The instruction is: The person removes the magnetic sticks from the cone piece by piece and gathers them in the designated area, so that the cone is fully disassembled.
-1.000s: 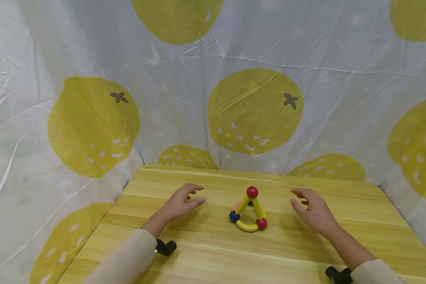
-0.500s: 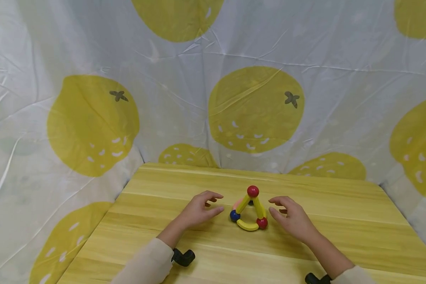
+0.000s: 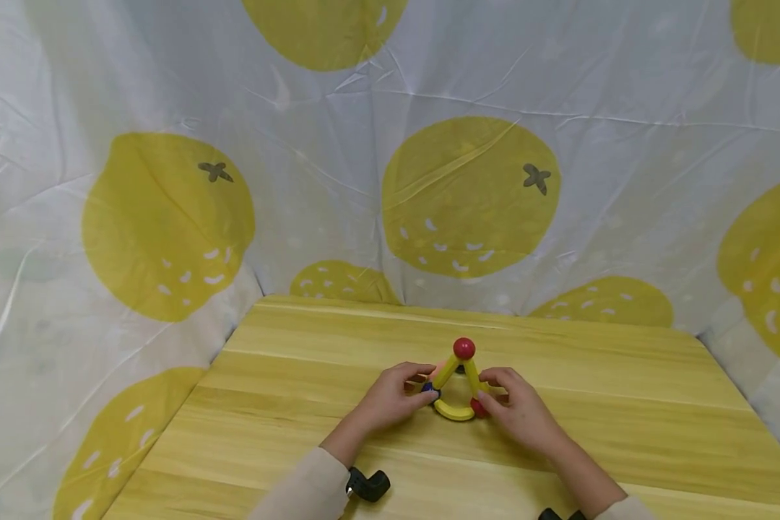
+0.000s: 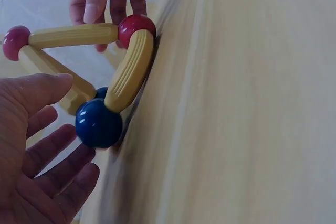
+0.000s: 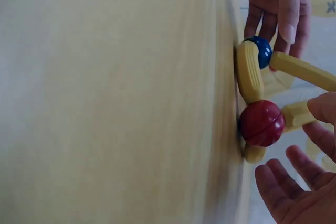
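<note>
A pyramid-like frame of magnetic rods and balls stands on the wooden table. Its red top ball (image 3: 464,348) joins straight yellow rods (image 3: 446,372). Along the near base, a curved yellow rod (image 4: 131,70) links a blue ball (image 4: 98,123) with a lower red ball (image 5: 262,123). My left hand (image 3: 392,396) is at the blue ball, thumb in front and fingers loosely spread around that corner. At the lower red ball, my right hand (image 3: 521,409) has its fingers spread likewise. Neither hand visibly grips the frame. A pinkish piece behind is partly hidden by my left fingers.
The wooden table (image 3: 286,375) reaches back to a hanging cloth (image 3: 338,166) printed with yellow fruit. Black wrist devices (image 3: 369,485) sit at both cuffs, low in the head view.
Both hands have moved inward from either side, the left one rightward and the right one leftward, up to the frame's base corners. The frame has stayed in place.
</note>
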A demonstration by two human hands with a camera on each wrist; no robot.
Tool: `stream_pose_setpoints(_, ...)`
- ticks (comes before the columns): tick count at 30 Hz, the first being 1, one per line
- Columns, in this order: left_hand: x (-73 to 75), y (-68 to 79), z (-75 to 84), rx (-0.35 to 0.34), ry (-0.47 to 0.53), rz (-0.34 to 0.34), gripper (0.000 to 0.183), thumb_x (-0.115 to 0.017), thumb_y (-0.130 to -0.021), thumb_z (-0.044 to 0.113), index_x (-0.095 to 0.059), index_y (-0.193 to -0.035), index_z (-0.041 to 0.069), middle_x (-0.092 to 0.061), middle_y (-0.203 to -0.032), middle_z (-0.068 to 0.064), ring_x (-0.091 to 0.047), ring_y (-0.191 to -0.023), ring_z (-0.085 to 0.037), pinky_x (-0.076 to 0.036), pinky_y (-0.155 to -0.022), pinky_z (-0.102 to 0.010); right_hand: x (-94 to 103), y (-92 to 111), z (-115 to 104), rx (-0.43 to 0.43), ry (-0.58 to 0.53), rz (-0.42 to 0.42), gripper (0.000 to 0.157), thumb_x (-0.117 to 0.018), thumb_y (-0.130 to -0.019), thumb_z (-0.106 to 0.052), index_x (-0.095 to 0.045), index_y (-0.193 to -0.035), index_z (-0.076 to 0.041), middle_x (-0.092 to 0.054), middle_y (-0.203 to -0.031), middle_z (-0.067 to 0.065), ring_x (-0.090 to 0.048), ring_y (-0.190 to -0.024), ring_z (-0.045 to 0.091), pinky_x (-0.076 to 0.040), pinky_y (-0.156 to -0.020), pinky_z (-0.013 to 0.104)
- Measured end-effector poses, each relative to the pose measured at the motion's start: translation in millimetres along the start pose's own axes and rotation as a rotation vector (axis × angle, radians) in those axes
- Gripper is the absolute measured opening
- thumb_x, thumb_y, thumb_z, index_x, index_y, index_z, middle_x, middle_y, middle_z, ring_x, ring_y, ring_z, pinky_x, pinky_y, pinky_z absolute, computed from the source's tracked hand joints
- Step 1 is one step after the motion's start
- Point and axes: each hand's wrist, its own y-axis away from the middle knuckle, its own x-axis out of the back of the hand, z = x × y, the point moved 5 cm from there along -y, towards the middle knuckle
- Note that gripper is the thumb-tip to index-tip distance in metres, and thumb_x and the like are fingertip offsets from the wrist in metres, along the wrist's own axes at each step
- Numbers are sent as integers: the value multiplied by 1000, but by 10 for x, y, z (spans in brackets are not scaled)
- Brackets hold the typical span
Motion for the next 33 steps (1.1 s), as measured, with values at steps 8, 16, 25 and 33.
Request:
stream_pose_setpoints(8,-109,7,-63,26,11,48,36,-72,-97,28,-67,-130,14,-69,-126,-3,-67,-114,-19,-57,-95,-31,-71,38,-3,-4,0,-1,20,-82,-88,-20,-67,-101,-19,-62,-123,3,-60,-119,23,-58,-94,39)
stream_pose_setpoints(16,-144,20,-65,-7,27,49,23,-71,-98,22,-71,-120,16,-73,-117,-1,-68,-109,-15,-56,-96,-32,-83,77,-17,-8,16,26,69,-91,-78,-31,-55,-134,-12,-51,-140,13,-50,-135,37,-47,-109,55)
stream_pose_setpoints(25,-141,53,-28,-17,-11,8,21,-73,-96,23,-72,-116,17,-74,-114,1,-69,-104,-13,-56,-93,-30,-181,164,57,-128,-92,-83,103,-92,-75,-38,-31,-157,-27,-28,-165,16,-30,-148,53,-28,-117,69)
stream_pose_setpoints(33,-151,99,-5,-20,-15,-81,19,-74,-95,26,-73,-113,21,-73,-113,6,-66,-106,-7,-54,-97,-30,-305,199,74,-120,-144,-91,108,-93,-74,-33,-28,-159,-22,-44,-155,13,-55,-128,29,-44,-109,50)
